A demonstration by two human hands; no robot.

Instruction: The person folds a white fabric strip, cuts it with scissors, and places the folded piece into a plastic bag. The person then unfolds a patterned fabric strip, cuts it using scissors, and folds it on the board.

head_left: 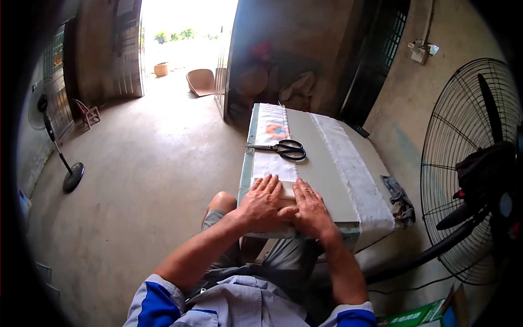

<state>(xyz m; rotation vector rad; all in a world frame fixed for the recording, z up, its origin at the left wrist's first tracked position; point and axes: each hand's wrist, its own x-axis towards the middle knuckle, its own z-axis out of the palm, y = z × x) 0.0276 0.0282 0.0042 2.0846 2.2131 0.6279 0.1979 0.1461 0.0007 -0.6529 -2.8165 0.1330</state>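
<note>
On the concrete floor of a room with an open doorway, a grey-topped table (320, 163) stood before the seated person and served as the work surface. To its right stood a large black wire-cage fan (490, 111); its blades showed distinctly, and any draught across loose fabric would probably have called for a firm hold. A white fabric strip with frayed edges (351, 163) ran lengthwise along the right part of the top, its near end over the table's edge. A second white fabric strip (267, 167) lay along the left edge, its near part under the hands.

The left hand (262, 204) and right hand (311, 211) lay palm down side by side, fingers extended and slightly parted, thumbs close together; both pressed and neither gripped anything. Such flat, even pressure seemed correct: palms level, force straight down, and the edges kept parallel to the table side. Black-handled scissors (290, 150) rested across the left strip beyond the fingertips, best left clear of the hands. Between the hands showed a small cream piece (287, 190); whether it was a fold of the strip or separate could not be told.
</note>
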